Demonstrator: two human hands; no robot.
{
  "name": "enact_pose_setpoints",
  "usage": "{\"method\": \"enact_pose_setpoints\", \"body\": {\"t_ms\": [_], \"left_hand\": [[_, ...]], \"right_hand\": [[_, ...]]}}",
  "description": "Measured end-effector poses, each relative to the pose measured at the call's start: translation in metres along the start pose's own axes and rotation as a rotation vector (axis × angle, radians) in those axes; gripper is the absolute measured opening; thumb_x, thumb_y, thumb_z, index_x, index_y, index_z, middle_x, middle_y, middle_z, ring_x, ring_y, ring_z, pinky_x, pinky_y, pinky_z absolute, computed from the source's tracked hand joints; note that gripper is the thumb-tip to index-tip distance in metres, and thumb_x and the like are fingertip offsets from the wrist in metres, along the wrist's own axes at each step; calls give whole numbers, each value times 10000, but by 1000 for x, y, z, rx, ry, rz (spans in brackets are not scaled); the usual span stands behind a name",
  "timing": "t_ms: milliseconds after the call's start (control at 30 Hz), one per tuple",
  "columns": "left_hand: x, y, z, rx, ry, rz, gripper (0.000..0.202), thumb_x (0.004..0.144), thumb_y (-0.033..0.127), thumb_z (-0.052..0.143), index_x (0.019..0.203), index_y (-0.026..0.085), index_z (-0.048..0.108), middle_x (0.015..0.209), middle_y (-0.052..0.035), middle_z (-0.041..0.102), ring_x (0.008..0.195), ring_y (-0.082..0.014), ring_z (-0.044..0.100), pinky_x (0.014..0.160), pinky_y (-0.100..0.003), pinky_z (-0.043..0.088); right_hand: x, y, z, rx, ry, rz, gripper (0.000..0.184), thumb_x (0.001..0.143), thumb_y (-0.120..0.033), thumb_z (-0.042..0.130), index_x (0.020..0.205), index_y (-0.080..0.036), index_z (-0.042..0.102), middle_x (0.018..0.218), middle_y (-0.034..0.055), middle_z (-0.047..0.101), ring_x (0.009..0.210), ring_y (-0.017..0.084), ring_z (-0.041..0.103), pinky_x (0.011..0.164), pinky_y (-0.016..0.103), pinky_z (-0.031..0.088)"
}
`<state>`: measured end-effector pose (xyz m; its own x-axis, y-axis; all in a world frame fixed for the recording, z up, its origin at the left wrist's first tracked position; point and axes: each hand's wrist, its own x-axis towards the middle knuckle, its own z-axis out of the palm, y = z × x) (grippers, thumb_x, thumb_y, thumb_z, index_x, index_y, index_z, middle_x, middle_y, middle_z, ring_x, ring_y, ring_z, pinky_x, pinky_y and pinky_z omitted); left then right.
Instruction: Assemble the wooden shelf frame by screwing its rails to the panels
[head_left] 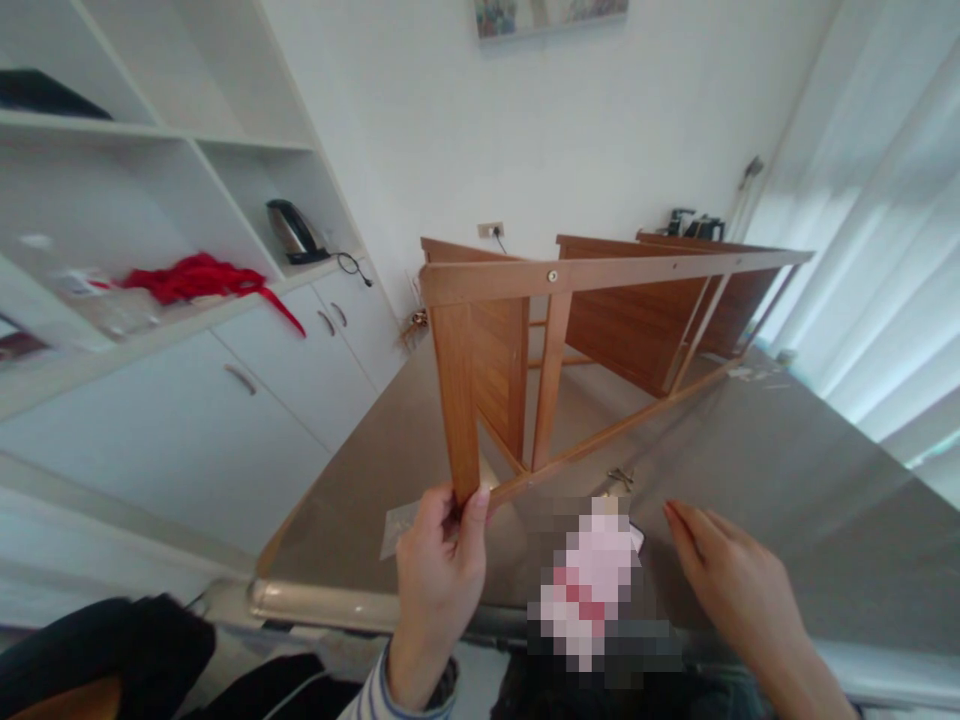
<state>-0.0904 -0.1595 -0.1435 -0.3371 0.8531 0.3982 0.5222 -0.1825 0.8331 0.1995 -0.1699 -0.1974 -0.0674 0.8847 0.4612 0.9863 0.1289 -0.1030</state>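
Note:
A brown wooden frame (pixel 555 275) of rails and panels stands on the grey table (pixel 787 480), stretching away from me. My left hand (pixel 439 580) is closed round the bottom end of its nearest upright leg (pixel 457 400), thumb and fingers pinching the wood. My right hand (pixel 739 580) lies low over the table to the right, fingers stretched out and holding nothing. A small metal part (pixel 619 478) rests on the table beside the frame's lower rail. A blurred patch hides what is between my hands.
White cabinets and shelves (pixel 225 380) run along the left, with a red cloth (pixel 195 278) and an electric kettle (pixel 292 232) on the counter. Curtains (pixel 885 250) hang at the right. A wall socket (pixel 490 230) is behind the frame. A flat clear packet (pixel 397 525) lies by my left hand.

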Motion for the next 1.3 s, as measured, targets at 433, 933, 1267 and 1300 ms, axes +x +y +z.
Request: {"method": "enact_pose_setpoints", "body": {"t_ms": [433, 933, 1267, 1300], "left_hand": [[0, -7, 1, -18, 18, -19, 260, 816, 422, 587, 899, 176, 569, 744, -29, 687, 634, -152, 674, 554, -226, 531], [2, -6, 0, -55, 36, -41, 282, 802, 453, 582, 871, 180, 577, 764, -55, 704, 650, -178, 687, 569, -248, 556], [16, 0, -8, -40, 85, -9, 327, 786, 491, 577, 872, 176, 588, 742, -56, 703, 581, -172, 668, 521, -242, 542], [18, 0, -9, -36, 95, -8, 332, 783, 497, 577, 869, 177, 588, 735, -54, 701, 561, -170, 660, 501, -241, 534]], "right_hand": [[-8, 58, 28, -166, -100, -33, 302, 920, -356, 411, 1022, -223, 662, 952, 72, 663, 865, 220, 612, 778, 349, 473], [147, 75, 14, 419, 7, 202, 510, 858, -494, 463, 1193, -112, 515, 1152, 177, 622, 1057, 265, 592, 867, 383, 457], [197, 50, 31, 348, 101, 323, 395, 889, -491, 389, 1000, -142, 536, 799, 119, 658, 704, 216, 609, 598, 289, 374], [198, 48, 30, 326, 113, 334, 385, 895, -474, 379, 997, -138, 536, 786, 120, 653, 687, 217, 602, 590, 291, 358]]}}
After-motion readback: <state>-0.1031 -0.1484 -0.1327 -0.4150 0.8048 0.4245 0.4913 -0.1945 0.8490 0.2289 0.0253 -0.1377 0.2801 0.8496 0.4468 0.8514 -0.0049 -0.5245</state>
